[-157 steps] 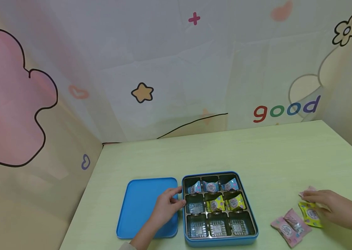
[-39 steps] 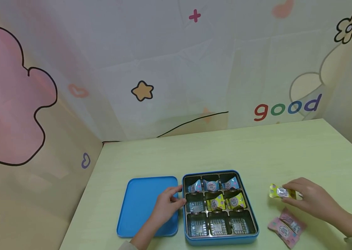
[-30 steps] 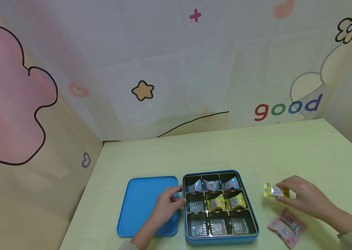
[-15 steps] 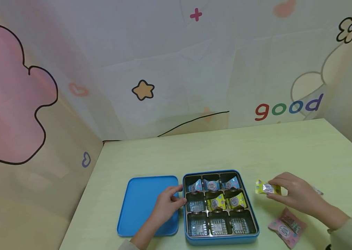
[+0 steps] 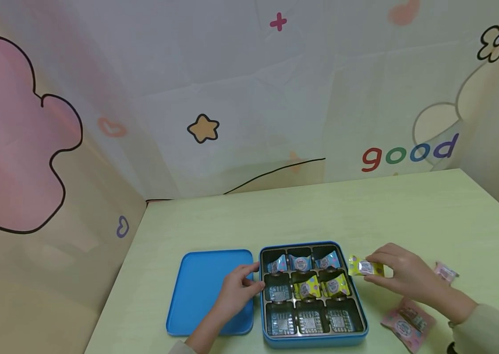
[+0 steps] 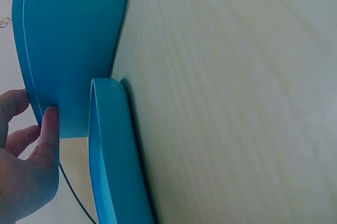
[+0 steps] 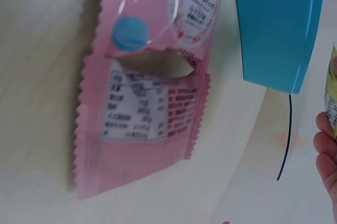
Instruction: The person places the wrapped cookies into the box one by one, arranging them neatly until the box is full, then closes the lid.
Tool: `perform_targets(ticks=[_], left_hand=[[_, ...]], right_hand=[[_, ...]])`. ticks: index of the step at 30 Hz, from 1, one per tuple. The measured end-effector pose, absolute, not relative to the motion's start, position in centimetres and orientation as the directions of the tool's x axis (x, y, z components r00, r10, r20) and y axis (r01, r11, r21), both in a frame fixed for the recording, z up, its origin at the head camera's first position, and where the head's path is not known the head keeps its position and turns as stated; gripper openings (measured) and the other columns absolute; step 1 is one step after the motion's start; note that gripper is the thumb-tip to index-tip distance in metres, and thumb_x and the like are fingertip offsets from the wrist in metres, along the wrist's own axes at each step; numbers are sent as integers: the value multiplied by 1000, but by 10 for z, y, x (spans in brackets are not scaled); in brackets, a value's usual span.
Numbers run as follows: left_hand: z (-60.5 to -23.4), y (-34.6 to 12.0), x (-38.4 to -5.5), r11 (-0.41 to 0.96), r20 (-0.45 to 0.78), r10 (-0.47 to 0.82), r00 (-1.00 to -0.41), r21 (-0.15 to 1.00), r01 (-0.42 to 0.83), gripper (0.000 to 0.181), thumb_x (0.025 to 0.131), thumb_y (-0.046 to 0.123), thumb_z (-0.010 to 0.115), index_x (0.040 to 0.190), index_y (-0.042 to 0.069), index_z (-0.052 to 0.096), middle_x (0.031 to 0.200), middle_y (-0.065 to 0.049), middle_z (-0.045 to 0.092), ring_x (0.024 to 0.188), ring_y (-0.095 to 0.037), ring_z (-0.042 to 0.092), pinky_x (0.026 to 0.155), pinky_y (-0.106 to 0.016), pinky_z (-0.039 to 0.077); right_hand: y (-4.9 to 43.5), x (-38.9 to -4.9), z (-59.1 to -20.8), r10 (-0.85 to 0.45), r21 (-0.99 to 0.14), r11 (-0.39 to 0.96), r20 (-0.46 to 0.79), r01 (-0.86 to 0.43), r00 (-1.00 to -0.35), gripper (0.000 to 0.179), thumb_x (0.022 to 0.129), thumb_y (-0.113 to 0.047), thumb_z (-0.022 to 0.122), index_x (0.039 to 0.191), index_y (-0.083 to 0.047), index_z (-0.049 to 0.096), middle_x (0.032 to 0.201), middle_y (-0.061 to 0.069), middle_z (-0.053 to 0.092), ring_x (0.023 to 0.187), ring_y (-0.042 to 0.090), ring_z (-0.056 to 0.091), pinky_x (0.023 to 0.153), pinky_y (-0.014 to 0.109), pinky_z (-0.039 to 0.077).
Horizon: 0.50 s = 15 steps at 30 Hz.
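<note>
A blue tin [image 5: 316, 341] with a divided tray stands on the table. Blue macaron packets [image 5: 300, 263] lie in its three far compartments. Yellow packets [image 5: 334, 285] lie in the middle and right compartments of the middle row. My left hand [image 5: 233, 292] touches the tin's left side with thumb and fingertips; in the left wrist view its fingers [image 6: 50, 124] lie against the wall and rim. My right hand [image 5: 404, 270] pinches a yellow macaron packet [image 5: 360, 266] between thumb and fingers, just off the tin's right rim. Part of that packet is cut off in the right wrist view.
A blue lid [image 5: 201, 290] lies left of the tin, partly under the left forearm. Two pink packets [image 5: 402, 329] lie right of the tin, below the right hand. Another pink packet [image 5: 446, 272] lies farther right, partly hidden by the right wrist.
My right hand has picked up the yellow packet from the right and carried it left to the tin's rim. My left hand stays at the tin's side.
</note>
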<state>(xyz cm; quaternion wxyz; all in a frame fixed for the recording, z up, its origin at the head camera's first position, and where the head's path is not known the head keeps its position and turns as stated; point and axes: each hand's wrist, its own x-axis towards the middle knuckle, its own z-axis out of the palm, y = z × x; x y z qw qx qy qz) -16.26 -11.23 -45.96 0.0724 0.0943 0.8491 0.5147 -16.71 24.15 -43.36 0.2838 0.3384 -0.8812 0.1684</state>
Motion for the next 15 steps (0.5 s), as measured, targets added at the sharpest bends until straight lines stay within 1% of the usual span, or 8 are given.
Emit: perform_targets(ticks=[4, 7, 11, 15], left_hand=[[-460, -112, -163, 452, -27, 234, -972, 888, 84, 49, 80, 18, 65, 125, 5, 51, 115, -14, 53, 78, -15, 60, 59, -21, 47], [-461, -113, -162, 445, -24, 238, -971, 891, 87, 49, 80, 19, 65, 125, 5, 50, 116, -14, 52, 78, -15, 60, 59, -21, 47], [-462, -113, -163, 443, -25, 241, -970, 892, 87, 49, 81, 18, 64, 125, 4, 50, 116, -14, 52, 78, -15, 60, 60, -21, 47], [-464, -113, -164, 447, -19, 242, -970, 890, 94, 49, 81, 17, 64, 125, 3, 50, 118, -15, 52, 78, -15, 61, 60, -21, 47]], right_hand=[[235, -168, -432, -510, -100, 698, 626, -709, -590, 32, 59, -33, 79, 79, -10, 69, 79, -7, 60, 71, 5, 53, 61, 10, 42], [229, -169, -432, -523, -95, 671, 643, -736, -560, 32, 60, -34, 78, 79, -9, 68, 78, -6, 61, 71, 6, 53, 62, 11, 43], [222, -170, -432, -545, -80, 652, 642, -754, -539, 32, 64, -37, 75, 79, -10, 68, 78, -6, 60, 72, 6, 54, 61, 13, 44], [217, -171, -432, -562, -60, 660, 622, -749, -545, 31, 65, -38, 74, 79, -12, 68, 79, -8, 60, 73, 5, 54, 62, 16, 45]])
